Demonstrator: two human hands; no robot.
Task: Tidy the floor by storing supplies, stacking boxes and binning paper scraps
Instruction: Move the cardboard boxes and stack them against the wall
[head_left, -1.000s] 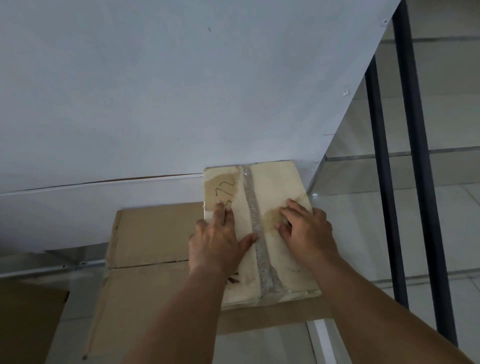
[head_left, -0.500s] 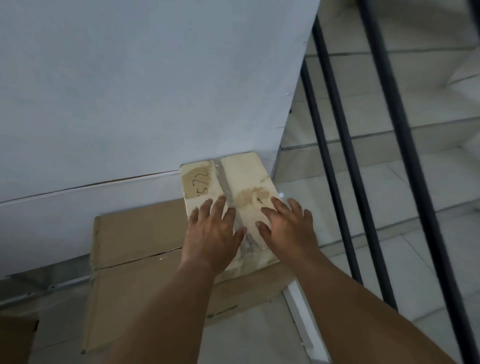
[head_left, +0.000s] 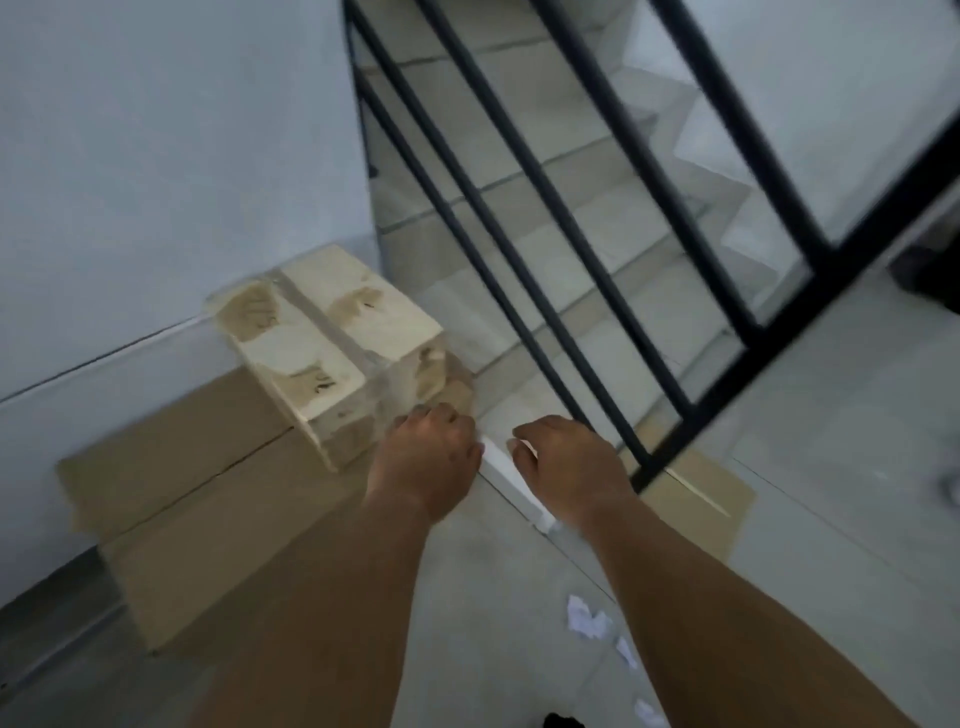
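Observation:
A small pale taped box (head_left: 327, 343) sits on top of a large brown cardboard box (head_left: 197, 499) against the white wall. My left hand (head_left: 428, 457) hovers just in front of the small box's near corner, fingers curled, holding nothing. My right hand (head_left: 566, 465) hangs a little to the right over the floor, fingers loosely curled and also holding nothing. White paper scraps (head_left: 587, 621) lie on the floor below my right forearm, with more scraps (head_left: 649, 712) toward the bottom edge.
A black stair railing (head_left: 524, 291) runs diagonally to the right of the boxes, with steps (head_left: 597, 228) going down behind it. A flat piece of cardboard (head_left: 701, 514) lies on the floor at the railing's foot. A dark object (head_left: 930, 275) sits at the far right.
Both hands have come off the top of the small box and pulled back toward me. The view has swung right and back, revealing the railing, the stairs and the paper scraps.

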